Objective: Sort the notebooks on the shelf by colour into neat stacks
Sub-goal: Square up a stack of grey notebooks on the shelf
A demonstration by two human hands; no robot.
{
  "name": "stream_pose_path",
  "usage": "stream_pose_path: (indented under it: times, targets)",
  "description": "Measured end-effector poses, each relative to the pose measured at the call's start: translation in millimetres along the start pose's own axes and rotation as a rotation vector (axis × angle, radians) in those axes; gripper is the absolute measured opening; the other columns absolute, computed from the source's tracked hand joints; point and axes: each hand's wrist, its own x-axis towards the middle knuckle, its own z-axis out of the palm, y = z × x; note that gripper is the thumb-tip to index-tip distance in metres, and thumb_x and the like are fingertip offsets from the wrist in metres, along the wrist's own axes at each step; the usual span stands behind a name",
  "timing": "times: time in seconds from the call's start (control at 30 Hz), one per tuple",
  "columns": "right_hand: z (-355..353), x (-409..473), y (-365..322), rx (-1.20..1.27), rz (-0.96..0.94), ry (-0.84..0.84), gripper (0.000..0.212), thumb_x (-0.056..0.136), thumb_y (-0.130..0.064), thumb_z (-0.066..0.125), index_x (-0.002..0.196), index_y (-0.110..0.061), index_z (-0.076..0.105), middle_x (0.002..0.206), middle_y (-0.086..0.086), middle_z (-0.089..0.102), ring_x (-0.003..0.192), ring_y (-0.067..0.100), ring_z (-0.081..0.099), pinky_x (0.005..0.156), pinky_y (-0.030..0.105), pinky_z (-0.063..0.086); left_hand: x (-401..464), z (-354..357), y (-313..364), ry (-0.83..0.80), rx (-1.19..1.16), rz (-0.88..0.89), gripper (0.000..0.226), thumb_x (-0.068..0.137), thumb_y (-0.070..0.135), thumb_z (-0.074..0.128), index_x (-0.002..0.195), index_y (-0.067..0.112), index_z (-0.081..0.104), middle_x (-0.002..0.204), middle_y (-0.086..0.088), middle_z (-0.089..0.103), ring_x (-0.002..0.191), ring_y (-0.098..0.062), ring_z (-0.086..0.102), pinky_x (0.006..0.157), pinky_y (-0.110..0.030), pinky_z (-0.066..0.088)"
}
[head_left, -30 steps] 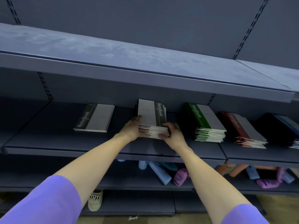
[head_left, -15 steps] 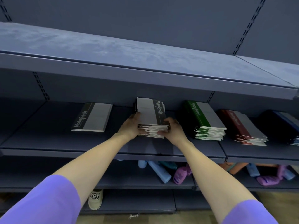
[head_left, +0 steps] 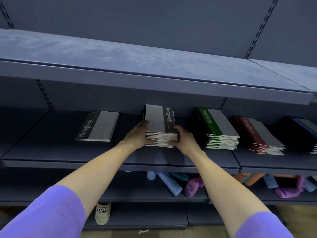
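Dim blue-grey metal shelving [head_left: 154,79] with slotted back panels [head_left: 171,23] above a wooden floor [head_left: 298,219].

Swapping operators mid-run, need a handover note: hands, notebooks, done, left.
Left hand: grips the left side of the black notebook stack.
Right hand: grips its right front corner. The stack sits on the middle shelf, edges still uneven.
A thin black pile lies apart to the left.
Right of the hands: green stack, red stack, dark blue stack at the frame edge.
Done: colours look separated.
Left: square up the held stack, probably merge the two black piles, tidy the ragged green and red edges.
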Motion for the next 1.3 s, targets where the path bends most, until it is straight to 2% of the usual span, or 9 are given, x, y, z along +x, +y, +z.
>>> stream_pose_path:
  times: [0.07, 0.23, 0.33, 0.53, 0.77, 1.0, 1.07, 1.2, 1.3]
  targets:
    - [-2, 2, 1, -0.035, 0.012, -0.017, 0.071, 0.082, -0.019, 0.08, 0.142, -0.023, 0.043, 0.137, 0.004, 0.056, 0.118, 0.024, 0.058, 0.098, 0.036, 0.05, -2, 2, -2, -0.042, 0.034, -0.021, 0.114, 0.069, 0.03, 0.088, 0.156, 0.02, 0.014, 0.163, -0.006, 0.016, 0.139, -0.032, 0.038, 0.105, -0.047, 0.044]
    - [2, 7, -3, -0.184, 0.005, 0.05, 0.052, 0.089, -0.01, 0.068, 0.136, -0.018, 0.047, 0.134, 0.008, 0.056, 0.115, 0.028, 0.059, 0.091, 0.036, 0.052, 2, 7, -2, -0.035, 0.116, -0.032, 0.115, 0.079, 0.015, 0.081, 0.159, 0.018, -0.001, 0.167, -0.006, 0.006, 0.142, -0.031, 0.037, 0.109, -0.04, 0.042]
    - [8, 5, -2, -0.156, 0.011, 0.08, 0.052, 0.09, -0.009, 0.066, 0.137, -0.017, 0.045, 0.136, 0.008, 0.052, 0.117, 0.029, 0.058, 0.095, 0.037, 0.051, 2, 11, -4, -0.043, 0.075, -0.041, 0.113, 0.082, 0.013, 0.076, 0.159, 0.023, -0.007, 0.167, -0.001, -0.003, 0.144, -0.03, 0.033, 0.111, -0.042, 0.041]
    - [8, 1, 0, -0.07, -0.03, -0.034, 0.082, 0.075, -0.027, 0.086, 0.14, -0.014, 0.038, 0.138, 0.006, 0.034, 0.111, 0.025, 0.057, 0.095, 0.031, 0.048, 2, 18, -3, -0.046, 0.023, -0.034, 0.126, 0.072, 0.026, 0.086, 0.159, 0.026, -0.006, 0.167, -0.005, -0.006, 0.15, -0.034, 0.018, 0.117, -0.05, 0.031]
    - [16, 6, -5, -0.178, -0.03, -0.008, 0.068, 0.083, -0.012, 0.077, 0.138, -0.013, 0.037, 0.14, 0.01, 0.032, 0.109, 0.033, 0.06, 0.091, 0.038, 0.052, 12, 21, -5, 0.019, 0.04, -0.029, 0.122, 0.073, 0.022, 0.086, 0.159, 0.024, 0.0, 0.164, -0.009, 0.006, 0.14, -0.034, 0.035, 0.11, -0.044, 0.041]
    - [11, 7, -9, -0.024, 0.092, -0.033, 0.08, 0.079, -0.01, 0.079, 0.144, -0.02, 0.032, 0.137, 0.012, 0.046, 0.117, 0.03, 0.057, 0.094, 0.035, 0.049, 10, 22, -6, 0.018, -0.088, -0.156, 0.131, 0.07, 0.028, 0.088, 0.158, 0.024, -0.009, 0.165, -0.013, -0.009, 0.15, -0.036, 0.016, 0.118, -0.052, 0.029]
    - [14, 8, -14, 0.008, 0.126, -0.044, 0.081, 0.08, -0.008, 0.077, 0.144, -0.018, 0.029, 0.132, 0.014, 0.054, 0.114, 0.03, 0.059, 0.089, 0.033, 0.051, 11, 23, -5, 0.005, -0.16, -0.187, 0.134, 0.069, 0.029, 0.089, 0.158, 0.019, -0.011, 0.165, -0.017, 0.001, 0.151, -0.035, 0.015, 0.118, -0.049, 0.028]
    - [20, 7, -20, 0.038, 0.135, -0.042, 0.079, 0.08, -0.005, 0.076, 0.142, -0.016, 0.029, 0.129, 0.014, 0.055, 0.114, 0.029, 0.059, 0.081, 0.03, 0.048, 6, 32, -1, 0.04, -0.248, -0.176, 0.131, 0.066, 0.019, 0.088, 0.158, 0.024, -0.005, 0.145, -0.013, 0.05, 0.129, -0.029, 0.052, 0.105, -0.043, 0.046]
    - [20, 6, -17, 0.048, 0.146, -0.032, 0.07, 0.083, -0.002, 0.069, 0.141, -0.017, 0.032, 0.128, 0.012, 0.061, 0.111, 0.027, 0.062, 0.085, 0.029, 0.052, 7, 32, 0, 0.072, -0.28, -0.198, 0.124, 0.063, 0.017, 0.089, 0.155, 0.027, 0.006, 0.132, -0.011, 0.06, 0.115, -0.027, 0.06, 0.096, -0.042, 0.053]
